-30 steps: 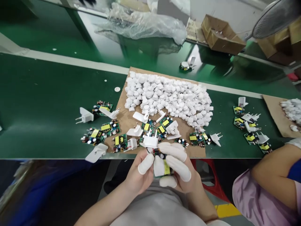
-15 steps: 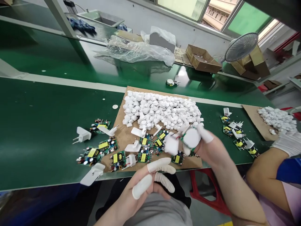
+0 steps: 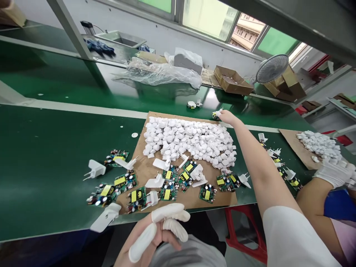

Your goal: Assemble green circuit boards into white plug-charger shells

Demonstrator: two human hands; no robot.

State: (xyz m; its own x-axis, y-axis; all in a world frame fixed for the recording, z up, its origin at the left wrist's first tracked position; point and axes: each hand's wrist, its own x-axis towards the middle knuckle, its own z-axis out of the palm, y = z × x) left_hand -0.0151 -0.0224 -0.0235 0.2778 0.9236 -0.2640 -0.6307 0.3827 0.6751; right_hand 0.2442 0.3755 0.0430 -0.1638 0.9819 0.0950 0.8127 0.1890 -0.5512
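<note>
My right hand (image 3: 227,116) reaches over the far edge of the cardboard sheet (image 3: 222,200), its fingers closed on a charger circuit board (image 3: 216,115) just above or at the green belt. Some of that board is hidden by the fingers. Nearby on the belt sits another board with a white pad (image 3: 191,105) and a white plug piece. My left hand (image 3: 164,228), wearing white finger cots, hovers at the table's near edge, fingers apart and holding nothing. Several circuit boards (image 3: 137,194) with yellow-topped transformers and white plug housings (image 3: 95,169) lie between my hands and to the left.
A heap of small white pieces (image 3: 189,139) covers much of the cardboard. At right, a co-worker's gloved hand (image 3: 333,173) is beside another white heap (image 3: 319,144). Plastic wrap (image 3: 161,74), an open carton (image 3: 233,81) and a fan (image 3: 272,68) stand along the back.
My right hand has carried the board from above the cardboard's near right side to its far edge, arm outstretched. My left hand has drawn slightly down and left. The camera view has shifted.
</note>
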